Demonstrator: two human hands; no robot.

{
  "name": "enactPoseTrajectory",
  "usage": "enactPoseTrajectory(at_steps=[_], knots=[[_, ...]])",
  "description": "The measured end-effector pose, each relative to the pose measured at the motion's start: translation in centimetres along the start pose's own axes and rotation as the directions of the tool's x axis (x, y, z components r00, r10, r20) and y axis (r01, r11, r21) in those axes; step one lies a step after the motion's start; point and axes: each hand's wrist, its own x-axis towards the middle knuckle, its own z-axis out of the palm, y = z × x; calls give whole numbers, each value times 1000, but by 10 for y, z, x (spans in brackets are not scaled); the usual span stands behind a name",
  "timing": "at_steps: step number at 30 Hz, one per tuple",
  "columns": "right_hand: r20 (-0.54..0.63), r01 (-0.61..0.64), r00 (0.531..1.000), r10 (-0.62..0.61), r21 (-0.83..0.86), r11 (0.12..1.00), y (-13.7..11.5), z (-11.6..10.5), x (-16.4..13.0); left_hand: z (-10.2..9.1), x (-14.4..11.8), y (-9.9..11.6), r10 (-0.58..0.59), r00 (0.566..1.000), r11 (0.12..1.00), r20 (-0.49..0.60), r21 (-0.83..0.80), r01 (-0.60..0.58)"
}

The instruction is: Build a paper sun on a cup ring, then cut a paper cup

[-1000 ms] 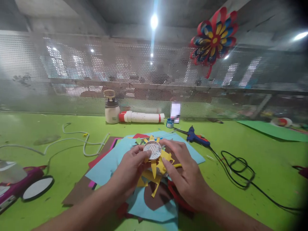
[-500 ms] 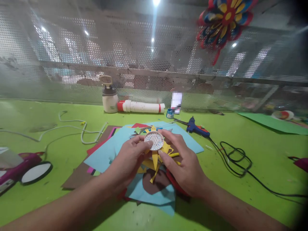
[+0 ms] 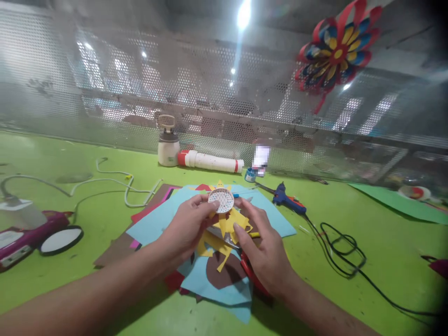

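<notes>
Between thumb and fingers, my left hand (image 3: 189, 217) grips a round white disc (image 3: 224, 201) patterned with dots and crossing lines. Yellow pointed pieces stick out behind the disc's top and bottom. My right hand (image 3: 264, 238) is beside it with thumb and fingers apart, holding nothing; its fingertips look just clear of the rim. Under the hands lie yellow paper scraps (image 3: 236, 224) and scissors with red handles (image 3: 249, 270), partly hidden by my right hand. Light blue sheets (image 3: 150, 226) and a dark brown rounded piece (image 3: 224, 275) lie below them.
A blue glue gun (image 3: 287, 199) with a coiled black cord (image 3: 345, 238) lies right. Behind are a pump bottle (image 3: 168, 151), a white tube (image 3: 213, 162) and a small blue jar (image 3: 250, 175). A purple power strip (image 3: 35, 233) and white cable (image 3: 131, 198) are left.
The disc has tilted back, so it looks flatter and its lower yellow point shows less. My right hand has drawn slightly away from the rim. The camera view has shifted a little.
</notes>
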Motion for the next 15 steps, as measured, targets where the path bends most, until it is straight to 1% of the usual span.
enactPoseTrajectory(at_steps=[2,4,7,10,15], knots=[[-4,-20,1000,20,17,1000,1,-1,1,-1,2,1,20,1000,1000,-23,-4,-20],[-11,-6,1000,6,15,1000,0,-2,2,-3,4,2,32,998,999,-46,-15,-32],[8,69,998,-69,-22,997,0,-6,4,-4,6,3,39,996,999,-77,-26,-41],[52,162,986,-159,-50,986,1,-6,5,-5,8,5,45,994,998,-97,-34,-48],[129,226,967,-218,-51,973,0,-2,4,-8,12,7,52,992,998,-115,-37,-56]])
